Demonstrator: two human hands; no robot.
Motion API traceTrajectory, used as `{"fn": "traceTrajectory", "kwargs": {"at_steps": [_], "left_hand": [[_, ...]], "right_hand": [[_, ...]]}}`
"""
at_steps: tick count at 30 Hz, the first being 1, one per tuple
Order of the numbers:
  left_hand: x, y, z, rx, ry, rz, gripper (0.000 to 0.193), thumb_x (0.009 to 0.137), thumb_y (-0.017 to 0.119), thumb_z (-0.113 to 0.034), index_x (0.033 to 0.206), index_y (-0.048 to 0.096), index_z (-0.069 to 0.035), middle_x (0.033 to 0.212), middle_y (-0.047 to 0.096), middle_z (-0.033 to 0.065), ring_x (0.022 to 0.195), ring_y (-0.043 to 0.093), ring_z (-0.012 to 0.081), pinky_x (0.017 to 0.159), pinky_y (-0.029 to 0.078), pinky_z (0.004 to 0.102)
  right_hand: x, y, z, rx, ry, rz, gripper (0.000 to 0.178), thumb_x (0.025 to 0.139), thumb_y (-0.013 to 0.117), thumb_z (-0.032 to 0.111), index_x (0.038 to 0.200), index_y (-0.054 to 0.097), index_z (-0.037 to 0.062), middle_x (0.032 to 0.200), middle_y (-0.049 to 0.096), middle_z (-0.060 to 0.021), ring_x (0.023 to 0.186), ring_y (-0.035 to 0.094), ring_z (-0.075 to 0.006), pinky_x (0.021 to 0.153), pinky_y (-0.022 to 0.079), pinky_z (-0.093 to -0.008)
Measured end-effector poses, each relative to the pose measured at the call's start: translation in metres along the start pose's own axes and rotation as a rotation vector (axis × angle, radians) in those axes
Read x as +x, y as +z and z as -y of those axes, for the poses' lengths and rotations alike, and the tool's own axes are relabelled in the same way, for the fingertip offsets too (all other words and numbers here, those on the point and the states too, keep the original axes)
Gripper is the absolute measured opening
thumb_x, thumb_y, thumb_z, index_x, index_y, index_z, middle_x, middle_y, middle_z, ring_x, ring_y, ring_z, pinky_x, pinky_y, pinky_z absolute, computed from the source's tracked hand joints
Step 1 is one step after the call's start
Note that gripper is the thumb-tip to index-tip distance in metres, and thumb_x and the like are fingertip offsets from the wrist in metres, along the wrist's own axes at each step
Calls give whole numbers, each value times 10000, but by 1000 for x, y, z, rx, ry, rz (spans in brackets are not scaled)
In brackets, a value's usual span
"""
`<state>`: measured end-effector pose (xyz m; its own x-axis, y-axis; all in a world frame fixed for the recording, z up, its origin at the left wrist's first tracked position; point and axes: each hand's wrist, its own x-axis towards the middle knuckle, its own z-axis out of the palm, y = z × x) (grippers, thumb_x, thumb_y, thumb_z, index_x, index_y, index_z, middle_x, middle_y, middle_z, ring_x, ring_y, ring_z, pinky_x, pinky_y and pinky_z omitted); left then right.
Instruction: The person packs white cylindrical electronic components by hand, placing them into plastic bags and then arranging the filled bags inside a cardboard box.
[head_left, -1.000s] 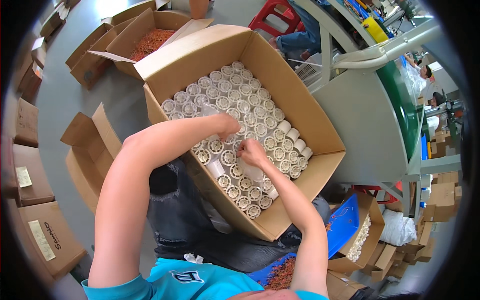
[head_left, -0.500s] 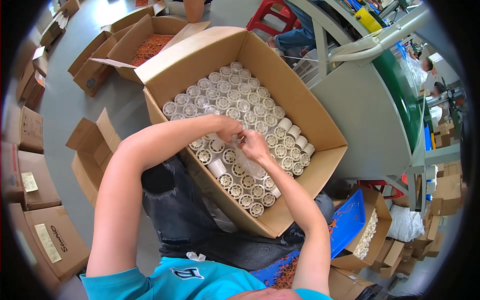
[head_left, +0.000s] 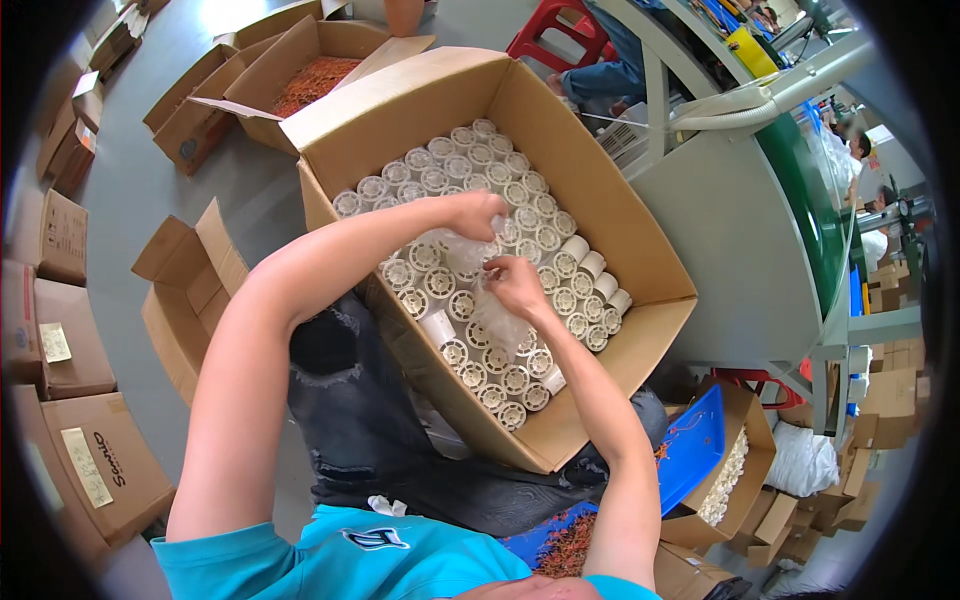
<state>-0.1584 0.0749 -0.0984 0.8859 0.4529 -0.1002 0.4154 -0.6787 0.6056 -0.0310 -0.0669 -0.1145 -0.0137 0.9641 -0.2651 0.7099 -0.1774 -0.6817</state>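
Observation:
A large open cardboard box (head_left: 610,180) stands tilted before me, filled with rows of white cylindrical plastic parts (head_left: 475,375) with slotted round ends. Several of these parts lie on their sides among the upright ones. My left hand (head_left: 478,214) is closed on a clear plastic bag (head_left: 462,252) over the middle of the box. Nearer to me, my right hand (head_left: 517,286) pinches the bag too, and crumpled film hangs below its fingers. The two hands are a short way apart. What the bag holds, if anything, I cannot make out.
A blue tray (head_left: 697,450) leans at the right by a box of small white parts (head_left: 724,490). Beyond the big box are a carton of reddish pieces (head_left: 310,85) and a red stool (head_left: 565,30). A grey machine frame (head_left: 710,215) borders the right; cartons (head_left: 105,465) line the left.
My hands, close together before, have moved apart. The left hand has risen up and to the right with the bag, and the film spreads between the hands. The whole view has shifted slightly.

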Motion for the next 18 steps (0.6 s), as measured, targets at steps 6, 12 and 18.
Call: {"fn": "traceTrajectory", "kwargs": {"at_steps": [6,12,18], "left_hand": [[23,41,0,394,-34,275,377,625,725,-187,981,651,-90,969,656,127,910,629,289,767,507,399],[43,57,-3,519,-23,400,419,612,783,-252,971,652,-80,965,656,121,912,631,296,743,515,398],[37,42,17,429,-76,378,431,631,770,-248,1009,638,-89,974,653,115,933,620,294,758,507,400]], "right_hand": [[-9,26,-13,-16,120,-164,366,674,730,158,1009,673,22,1006,643,-213,867,637,-276,791,477,-357],[-7,35,-17,-55,162,-182,126,674,716,124,767,724,40,946,649,-198,852,625,-273,787,474,-366],[3,18,-16,-25,12,-238,116,650,677,110,710,692,12,870,652,-154,833,615,-264,778,481,-340]]}}
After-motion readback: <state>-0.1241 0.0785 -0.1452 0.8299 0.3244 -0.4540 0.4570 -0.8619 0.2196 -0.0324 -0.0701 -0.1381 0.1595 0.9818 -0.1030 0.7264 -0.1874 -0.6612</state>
